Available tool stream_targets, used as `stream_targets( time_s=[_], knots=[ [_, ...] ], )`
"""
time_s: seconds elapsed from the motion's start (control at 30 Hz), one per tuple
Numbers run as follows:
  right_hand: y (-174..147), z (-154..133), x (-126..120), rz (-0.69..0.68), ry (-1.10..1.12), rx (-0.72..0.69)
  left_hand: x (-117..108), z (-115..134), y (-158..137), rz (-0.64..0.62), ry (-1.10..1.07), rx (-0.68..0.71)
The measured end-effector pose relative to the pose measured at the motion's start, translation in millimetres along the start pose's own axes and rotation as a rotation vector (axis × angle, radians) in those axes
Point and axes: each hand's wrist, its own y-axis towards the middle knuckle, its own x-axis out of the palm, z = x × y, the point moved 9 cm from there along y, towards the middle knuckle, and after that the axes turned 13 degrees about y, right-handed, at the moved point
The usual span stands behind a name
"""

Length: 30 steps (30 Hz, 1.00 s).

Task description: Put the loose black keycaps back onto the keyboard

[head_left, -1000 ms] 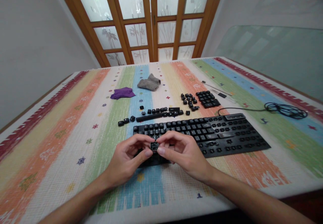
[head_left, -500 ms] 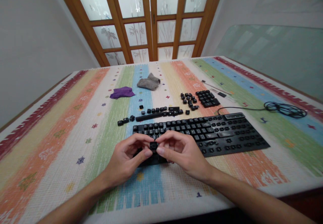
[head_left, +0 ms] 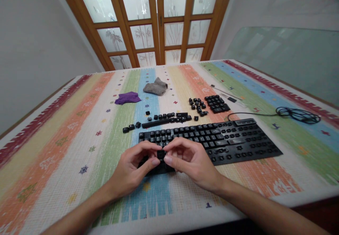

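Observation:
Between my fingertips is a small black keycap (head_left: 160, 154), its underside partly facing me. My left hand (head_left: 135, 164) pinches it from the left with thumb and forefinger. From the right, my right hand (head_left: 189, 159) is closed on the same keycap. Both hands are over the left part of a black keyboard (head_left: 243, 139) and hide some of it. Its left and middle sections carry keycaps, while many spots on the right show bare key mounts. Behind the keyboard lie a long black spacebar (head_left: 155, 123) and several loose keycaps (head_left: 131, 126).
Farther back are a purple cloth (head_left: 128, 98) and a grey cloth (head_left: 155, 86). A block of keycaps (head_left: 217, 103) sits beside a scattered group (head_left: 197, 104). A thin rod (head_left: 225, 91) lies behind them. The coiled cable (head_left: 298, 115) rests at the right on the striped tablecloth (head_left: 106, 157).
The keycap between my fingers has tilted slightly, so its underside looks different. Both hands keep almost the same place. The whole view has shifted a little.

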Motion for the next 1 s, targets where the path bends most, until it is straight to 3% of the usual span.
stream_targets(
  time_s=[0.8, 1.0],
  knots=[
    [-1, 0, 0, -0.003, -0.018, 0.005, 0, 4, 1, 0.001, 0.027, 0.024],
    [-2, 11, -4, 0.023, -0.05, 0.118, -2, 11, 3, 0.027, 0.095, 0.08]
  ],
)
